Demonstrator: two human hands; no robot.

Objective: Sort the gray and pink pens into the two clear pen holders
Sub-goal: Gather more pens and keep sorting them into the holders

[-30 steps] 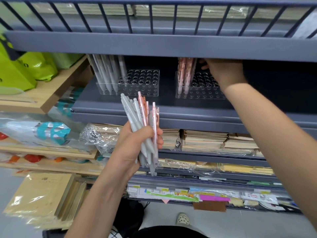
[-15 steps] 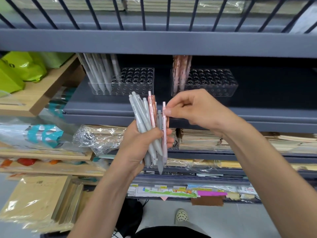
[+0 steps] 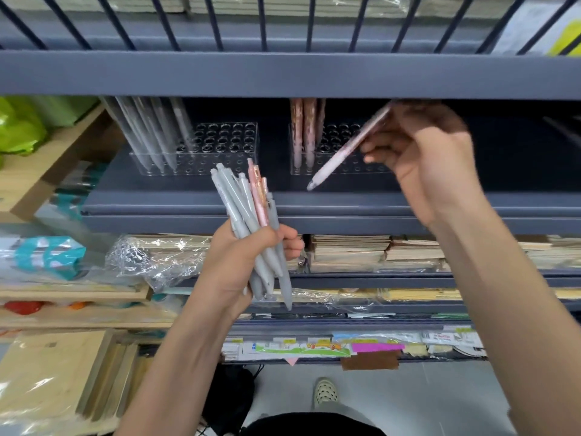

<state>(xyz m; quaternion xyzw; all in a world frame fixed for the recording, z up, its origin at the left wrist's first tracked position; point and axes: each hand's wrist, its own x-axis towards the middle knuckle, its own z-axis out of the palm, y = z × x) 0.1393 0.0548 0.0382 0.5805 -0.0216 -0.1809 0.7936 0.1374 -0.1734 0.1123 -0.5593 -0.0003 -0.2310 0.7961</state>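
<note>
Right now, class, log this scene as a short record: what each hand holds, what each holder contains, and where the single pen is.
left hand: grips bundle of mixed pens
right hand: pinches one pink pen
left holder: gray pens, left end
right holder: pink pens, left end
pen position: tilted, tip down, before right holder, not inserted

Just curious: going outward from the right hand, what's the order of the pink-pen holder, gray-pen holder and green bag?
1. Pink-pen holder, right beside the right hand.
2. Gray-pen holder, further left on the shelf.
3. Green bag, far left edge.
</note>
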